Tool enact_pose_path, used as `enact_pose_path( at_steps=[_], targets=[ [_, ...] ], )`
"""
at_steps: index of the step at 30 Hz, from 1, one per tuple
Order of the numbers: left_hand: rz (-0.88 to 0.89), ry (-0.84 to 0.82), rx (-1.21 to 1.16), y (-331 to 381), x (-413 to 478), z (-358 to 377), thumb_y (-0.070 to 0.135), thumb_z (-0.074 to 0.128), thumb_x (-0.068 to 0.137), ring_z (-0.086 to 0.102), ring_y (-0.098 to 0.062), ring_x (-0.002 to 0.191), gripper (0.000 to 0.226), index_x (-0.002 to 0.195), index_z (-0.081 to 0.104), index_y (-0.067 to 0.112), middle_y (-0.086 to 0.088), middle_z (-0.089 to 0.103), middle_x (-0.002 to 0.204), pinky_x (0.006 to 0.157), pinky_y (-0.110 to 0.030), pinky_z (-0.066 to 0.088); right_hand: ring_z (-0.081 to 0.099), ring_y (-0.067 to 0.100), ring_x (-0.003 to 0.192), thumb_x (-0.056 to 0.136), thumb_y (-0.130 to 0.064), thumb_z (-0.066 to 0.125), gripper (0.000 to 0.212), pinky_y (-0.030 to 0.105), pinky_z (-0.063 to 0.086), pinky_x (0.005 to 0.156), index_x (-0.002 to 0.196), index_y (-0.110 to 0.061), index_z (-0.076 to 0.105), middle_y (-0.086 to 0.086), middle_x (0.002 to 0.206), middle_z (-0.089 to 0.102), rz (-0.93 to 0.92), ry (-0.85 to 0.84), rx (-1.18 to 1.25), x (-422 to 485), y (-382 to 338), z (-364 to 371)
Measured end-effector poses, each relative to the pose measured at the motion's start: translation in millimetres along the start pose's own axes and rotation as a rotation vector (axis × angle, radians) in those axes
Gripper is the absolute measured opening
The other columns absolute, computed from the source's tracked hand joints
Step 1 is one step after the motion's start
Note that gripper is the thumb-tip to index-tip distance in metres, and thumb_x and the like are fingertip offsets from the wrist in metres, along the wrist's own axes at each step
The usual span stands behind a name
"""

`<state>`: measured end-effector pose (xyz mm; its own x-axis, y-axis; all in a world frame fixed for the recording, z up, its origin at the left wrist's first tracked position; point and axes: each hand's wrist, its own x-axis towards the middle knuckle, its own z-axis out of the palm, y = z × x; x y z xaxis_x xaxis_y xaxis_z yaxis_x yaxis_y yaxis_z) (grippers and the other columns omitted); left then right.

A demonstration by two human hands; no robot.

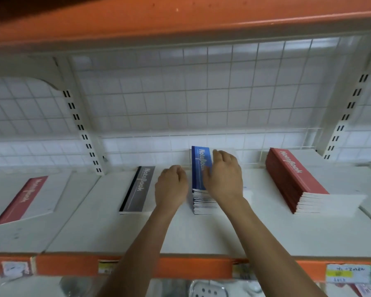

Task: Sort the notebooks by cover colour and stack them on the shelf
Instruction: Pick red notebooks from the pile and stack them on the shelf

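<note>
Squaring the blue notebook stack (198, 168): press flat with right hand (223, 179) (fingers released, resting on cover), tap its 9 o'clock edge with left hand (170, 185), fingers clenched, empty.

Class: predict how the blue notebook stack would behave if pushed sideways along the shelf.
Probably heavy: the blue stack holds many notebooks. Likely to shear, since its page edges look uneven. The right hand on top may steady it.

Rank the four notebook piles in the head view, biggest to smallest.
1. Red stack on the right.
2. Blue stack.
3. Grey notebook and left red notebook: both thin, too alike to rank.
</note>
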<state>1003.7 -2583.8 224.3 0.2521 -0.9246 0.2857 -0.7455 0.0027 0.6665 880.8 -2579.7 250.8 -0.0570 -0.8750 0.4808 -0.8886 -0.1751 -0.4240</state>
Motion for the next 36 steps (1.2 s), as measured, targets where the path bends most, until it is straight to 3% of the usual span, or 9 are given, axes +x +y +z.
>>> enact_pose_path(
  at_steps=[1, 3, 6, 11, 22, 26, 29, 32, 36],
  targets=[
    [0.014, 0.010, 0.053, -9, 1, -7, 0.025, 0.035, 0.099, 0.057, -0.025, 0.104, 0.032, 0.111, 0.061, 0.009, -0.009, 0.063, 0.109, 0.082, -0.031, 0.041, 0.058, 0.041, 0.100, 0.077, -0.010, 0.065, 0.036, 0.042, 0.047, 0.089, 0.108, 0.006, 0.060, 0.020, 0.102, 0.064, -0.055, 0.024, 0.039, -2, -13, 7],
    [0.046, 0.044, 0.185, -31, 3, -25, 0.028, 0.039, 0.099, 0.053, -0.023, 0.117, 0.038, 0.130, 0.052, 0.012, -0.008, 0.058, 0.127, 0.095, -0.032, 0.040, 0.055, 0.040, 0.108, 0.081, -0.013, 0.062, 0.038, 0.042, 0.044, 0.096, 0.115, 0.003, 0.059, 0.020, 0.112, 0.062, -0.122, -0.035, 0.097, -6, -44, 18],
    [0.080, 0.133, 0.415, -69, 3, -59, 0.031, 0.042, 0.097, 0.051, -0.023, 0.119, 0.041, 0.134, 0.048, 0.013, -0.008, 0.054, 0.130, 0.098, -0.031, 0.038, 0.039, 0.029, 0.131, 0.091, -0.024, 0.051, 0.049, 0.034, 0.025, 0.112, 0.136, -0.004, 0.044, 0.013, 0.139, 0.047, -0.265, -0.176, 0.102, -14, -88, 43],
    [-0.051, 0.182, 0.558, -134, 4, -119, 0.033, 0.041, 0.097, 0.048, -0.022, 0.120, 0.043, 0.136, 0.045, 0.016, -0.005, 0.050, 0.134, 0.097, -0.033, 0.040, 0.039, 0.025, 0.131, 0.092, -0.022, 0.047, 0.047, 0.031, 0.022, 0.112, 0.135, -0.006, 0.043, 0.009, 0.138, 0.048, -0.374, -0.304, 0.144, -28, -159, 91],
    [-0.346, 0.150, 0.632, -278, 25, -207, 0.042, 0.048, 0.094, 0.049, -0.026, 0.121, 0.046, 0.129, 0.047, 0.011, -0.012, 0.048, 0.134, 0.098, -0.037, 0.044, 0.038, 0.026, 0.131, 0.094, -0.024, 0.047, 0.043, 0.035, 0.029, 0.112, 0.134, -0.011, 0.044, 0.010, 0.140, 0.045, -0.475, -0.575, 0.165, -57, -294, 198],
    [-0.512, 0.118, 0.628, -313, 34, -214, 0.051, 0.047, 0.092, 0.047, -0.032, 0.120, 0.061, 0.136, 0.038, 0.009, -0.018, 0.043, 0.132, 0.101, -0.042, 0.042, 0.024, 0.029, 0.141, 0.098, -0.029, 0.039, 0.047, 0.039, 0.020, 0.116, 0.144, -0.020, 0.034, 0.013, 0.152, 0.028, -0.449, -0.666, 0.145, -61, -315, 224],
    [-0.567, 0.077, 0.670, -325, 40, -216, 0.056, 0.040, 0.092, 0.045, -0.036, 0.120, 0.064, 0.133, 0.037, 0.008, -0.024, 0.044, 0.133, 0.100, -0.044, 0.039, 0.036, 0.028, 0.131, 0.099, -0.031, 0.033, 0.039, 0.037, 0.026, 0.113, 0.132, -0.018, 0.049, 0.011, 0.139, 0.045, -0.446, -0.665, 0.118, -65, -320, 237],
    [-0.579, 0.119, 0.635, -323, 45, -222, 0.053, 0.047, 0.089, 0.050, -0.031, 0.109, 0.060, 0.125, 0.042, 0.005, -0.019, 0.051, 0.121, 0.091, -0.039, 0.043, 0.044, 0.025, 0.119, 0.098, -0.027, 0.034, 0.033, 0.034, 0.034, 0.105, 0.117, -0.015, 0.058, 0.008, 0.121, 0.056, -0.398, -0.635, 0.167, -65, -321, 241],
    [-0.627, 0.147, 0.436, -326, 46, -228, 0.030, 0.052, 0.093, 0.053, -0.027, 0.105, 0.047, 0.127, 0.040, 0.000, -0.016, 0.050, 0.119, 0.087, -0.032, 0.050, 0.046, 0.028, 0.117, 0.097, -0.026, 0.038, 0.031, 0.033, 0.039, 0.097, 0.112, -0.010, 0.059, 0.012, 0.119, 0.056, -0.339, -0.683, 0.214, -62, -320, 242]
  ],
)
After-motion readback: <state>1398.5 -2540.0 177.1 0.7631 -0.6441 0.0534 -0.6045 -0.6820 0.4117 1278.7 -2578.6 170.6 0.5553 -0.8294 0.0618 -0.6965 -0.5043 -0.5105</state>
